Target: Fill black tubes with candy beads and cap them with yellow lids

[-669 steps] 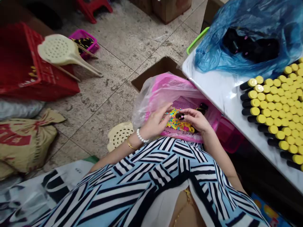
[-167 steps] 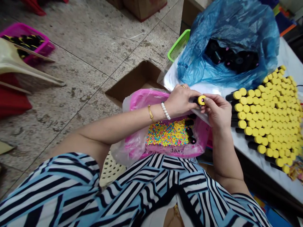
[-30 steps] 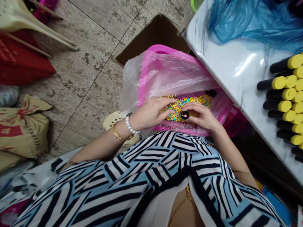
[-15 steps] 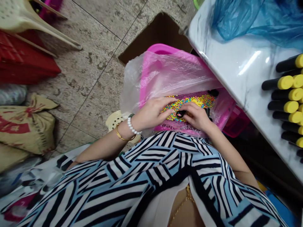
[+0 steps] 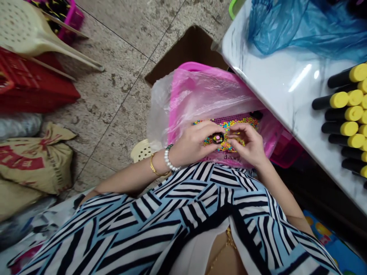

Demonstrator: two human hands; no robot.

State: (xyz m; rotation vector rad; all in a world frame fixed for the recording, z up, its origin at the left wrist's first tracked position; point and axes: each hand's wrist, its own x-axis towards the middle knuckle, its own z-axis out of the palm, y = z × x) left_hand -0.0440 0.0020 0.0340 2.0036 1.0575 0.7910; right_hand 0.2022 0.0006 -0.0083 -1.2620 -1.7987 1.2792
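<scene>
My left hand [image 5: 197, 139] is closed around a small black tube [image 5: 218, 138], its round mouth facing up. Coloured beads fill the mouth, with a pink piece among them. Just right of the tube is my right hand [image 5: 249, 144], its thumb and fingers curved and apart, beads showing between them. Both hands are over loose yellow, blue, orange and pink beads [image 5: 229, 147]. These lie on clear plastic sheeting [image 5: 212, 91] lining a pink basket [image 5: 172, 118]. A dark piece [image 5: 256, 115] rests at the far right of the beads.
On the right, a white marbled table [image 5: 275, 84] bears black tubes with yellow caps [image 5: 340, 100] and a blue plastic bag [image 5: 286, 34]. Behind the basket is a cardboard box [image 5: 186, 53]. A red crate [image 5: 37, 88], a cream stool [image 5: 25, 30] and a tan sack [image 5: 37, 160] are at left.
The black tube has come upright into my left hand, its bead-filled mouth now showing. My right hand has let go of it and moved slightly right.
</scene>
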